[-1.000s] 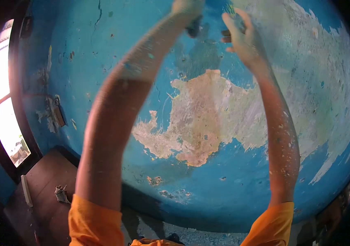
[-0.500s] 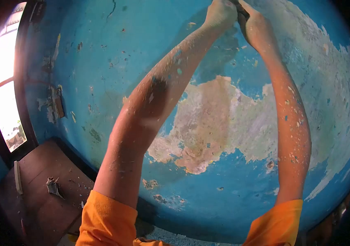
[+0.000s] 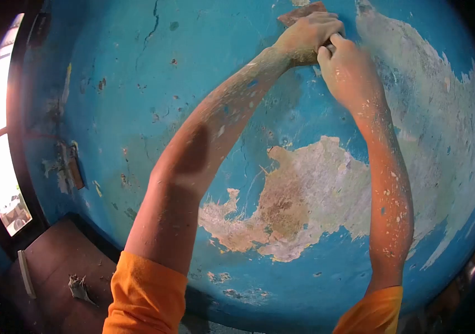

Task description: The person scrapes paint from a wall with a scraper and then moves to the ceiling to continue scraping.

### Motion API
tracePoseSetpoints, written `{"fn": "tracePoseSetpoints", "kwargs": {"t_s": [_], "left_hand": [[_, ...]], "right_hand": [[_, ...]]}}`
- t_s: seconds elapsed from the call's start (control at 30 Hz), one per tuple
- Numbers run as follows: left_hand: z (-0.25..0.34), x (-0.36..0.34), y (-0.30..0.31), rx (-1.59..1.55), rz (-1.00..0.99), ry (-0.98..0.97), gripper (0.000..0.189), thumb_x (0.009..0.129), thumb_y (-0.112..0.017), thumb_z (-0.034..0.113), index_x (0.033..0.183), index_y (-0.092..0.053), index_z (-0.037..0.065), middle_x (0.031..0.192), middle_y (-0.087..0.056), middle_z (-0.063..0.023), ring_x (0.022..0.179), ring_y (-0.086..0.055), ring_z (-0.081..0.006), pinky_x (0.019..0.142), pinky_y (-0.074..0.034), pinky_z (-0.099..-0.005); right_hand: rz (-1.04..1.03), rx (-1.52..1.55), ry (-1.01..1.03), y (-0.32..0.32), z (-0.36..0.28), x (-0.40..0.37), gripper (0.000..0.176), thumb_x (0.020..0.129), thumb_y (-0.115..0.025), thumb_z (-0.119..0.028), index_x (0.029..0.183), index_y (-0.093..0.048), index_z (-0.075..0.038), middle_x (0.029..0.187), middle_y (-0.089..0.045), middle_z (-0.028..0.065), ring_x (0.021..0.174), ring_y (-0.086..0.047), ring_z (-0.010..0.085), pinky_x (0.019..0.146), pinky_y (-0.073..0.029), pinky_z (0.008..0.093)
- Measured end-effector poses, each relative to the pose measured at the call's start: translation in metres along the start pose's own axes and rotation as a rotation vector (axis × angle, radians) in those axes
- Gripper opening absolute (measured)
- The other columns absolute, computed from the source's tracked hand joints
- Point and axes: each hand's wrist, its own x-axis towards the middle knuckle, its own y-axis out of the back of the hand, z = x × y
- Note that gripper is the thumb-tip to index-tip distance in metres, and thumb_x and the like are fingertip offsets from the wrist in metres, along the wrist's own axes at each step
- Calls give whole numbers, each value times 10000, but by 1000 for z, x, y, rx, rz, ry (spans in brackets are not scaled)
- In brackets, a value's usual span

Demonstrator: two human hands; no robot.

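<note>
My left hand [image 3: 311, 38] is closed at the top of the view, against the blue painted wall [image 3: 220, 139]. Out past its knuckles sticks the flat reddish-brown blade of a scraper [image 3: 298, 14], tilted and lying close to the wall. My right hand [image 3: 353, 72] is wrapped round the handle end, just below and to the right, touching the left hand. The handle itself is mostly hidden by my fingers. A small pale chip of paint sits by the blade's upper edge. Paint flakes speckle both forearms.
A bare plaster patch [image 3: 298, 195] with ragged paint edges lies below my hands, and a larger stripped area [image 3: 432, 111] spreads on the right. A bright window [image 3: 6, 178] is at left. On the brown surface [image 3: 53, 267] lie a pale strip [image 3: 26, 274] and a crumpled scrap [image 3: 80, 288].
The view has tilted upward, so the wall appears lower. Both hands now show fully, and the scraper blade, earlier out of frame, is visible. Both hands keep their hold.
</note>
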Motion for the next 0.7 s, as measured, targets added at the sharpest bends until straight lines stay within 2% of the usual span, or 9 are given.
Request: {"fn": "tracePoseSetpoints", "kwargs": {"t_s": [0.13, 0.2, 0.33, 0.4, 0.47, 0.5, 0.6, 0.63, 0.7], "left_hand": [[-30, 12, 4, 153, -46, -12, 252, 627, -642, 212, 813, -547, 70, 797, -569, -83, 883, -539, -279, 748, -429, -357], [-33, 27, 21, 101, -282, 86, 259, 653, -569, 202, 850, -519, 42, 820, -537, -155, 812, -507, -326, 714, -396, -404], [-24, 8, 6, -97, -82, -82, 340, 599, -620, 289, 787, -486, 39, 801, -531, -151, 823, -501, -338, 732, -374, -415], [-27, 5, 4, 32, 202, -144, 383, 588, -630, 299, 832, -504, 32, 833, -553, -148, 849, -507, -349, 753, -382, -418], [-53, 25, 14, 99, -296, -15, 404, 601, -635, 299, 889, -535, 34, 898, -583, -151, 892, -527, -342, 774, -395, -419], [-55, 32, 22, 8, -331, -63, 426, 590, -650, 305, 919, -558, 50, 916, -594, -159, 892, -541, -333, 763, -410, -412], [-22, 28, 33, -338, -161, 104, 427, 565, -665, 301, 908, -570, 65, 919, -595, -158, 892, -549, -324, 756, -415, -405], [-17, 16, 29, -469, -137, 75, 459, 557, -662, 314, 928, -561, 63, 869, -597, -159, 856, -555, -338, 738, -423, -408], [-20, 8, 19, -306, -80, -19, 458, 570, -653, 323, 931, -556, 60, 851, -599, -161, 837, -560, -343, 727, -429, -416]], "right_hand": [[88, -21, 71, -20, 10, 48, 306, 788, -441, -246, 949, -556, -12, 875, -583, 217, 839, -550, 392, 757, -441, 449], [211, 19, 110, -24, 5, 59, 296, 787, -440, -242, 919, -562, -7, 873, -580, 218, 831, -552, 388, 752, -441, 441], [166, -144, 63, -10, -24, 13, 284, 789, -437, -227, 903, -571, -4, 880, -574, 223, 826, -549, 388, 743, -443, 430], [116, -161, 141, -12, -15, 28, 280, 797, -429, -220, 910, -565, -3, 866, -574, 226, 818, -550, 386, 722, -446, 415], [302, -217, 437, -23, 1, 58, 299, 810, -422, -248, 914, -563, -5, 854, -571, 230, 795, -554, 383, 711, -442, 402], [57, -211, 62, -2, -22, 52, 324, 813, -421, -207, 959, -582, 33, 929, -580, 240, 872, -575, 364, 729, -464, 389], [-121, -319, 16, 45, -64, 24, 285, 770, -434, -137, 896, -597, 61, 922, -574, 251, 866, -570, 372, 744, -460, 401], [-127, -628, 375, 31, -53, 24, 292, 749, -443, -153, 888, -603, 49, 910, -573, 257, 858, -567, 376, 755, -458, 406], [-93, -479, 207, 23, -52, 25, 300, 745, -454, -175, 886, -605, 43, 902, -574, 255, 840, -571, 373, 746, -457, 405]]}}
